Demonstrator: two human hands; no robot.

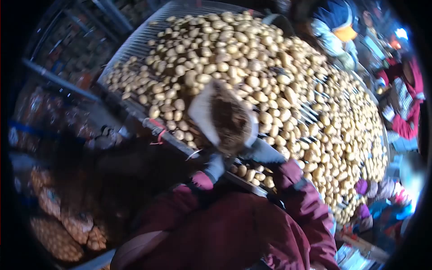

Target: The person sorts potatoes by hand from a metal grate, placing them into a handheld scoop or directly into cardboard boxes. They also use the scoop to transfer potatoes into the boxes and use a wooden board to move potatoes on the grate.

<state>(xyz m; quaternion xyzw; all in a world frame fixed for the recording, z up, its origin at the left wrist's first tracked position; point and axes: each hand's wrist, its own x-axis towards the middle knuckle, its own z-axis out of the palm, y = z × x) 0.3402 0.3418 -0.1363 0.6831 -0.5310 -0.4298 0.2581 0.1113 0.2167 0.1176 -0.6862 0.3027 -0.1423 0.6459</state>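
Pale container (203,109) of brown, soil-like matter (228,119) hangs mid-view, pinched near 6 o'clock by the left hand (215,166) and right hand (264,151); if either grip slackens, it could spill onto the potatoes (265,118). Netted sacks (56,238) lie at 8 o'clock, the slatted counter (129,49) spreads from 10 to 4, and a bright light (401,33) glares at 2 in the dim room.

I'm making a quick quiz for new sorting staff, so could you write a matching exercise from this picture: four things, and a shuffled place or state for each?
Things:
1. pale container
2. loose potatoes
3. filled sacks
4. pink tie

Places or states:
A. lower left of the picture
B. at the table's edge
C. holding brown, soil-like matter
D. spread across slats

Pairs: 1-C, 2-D, 3-A, 4-B
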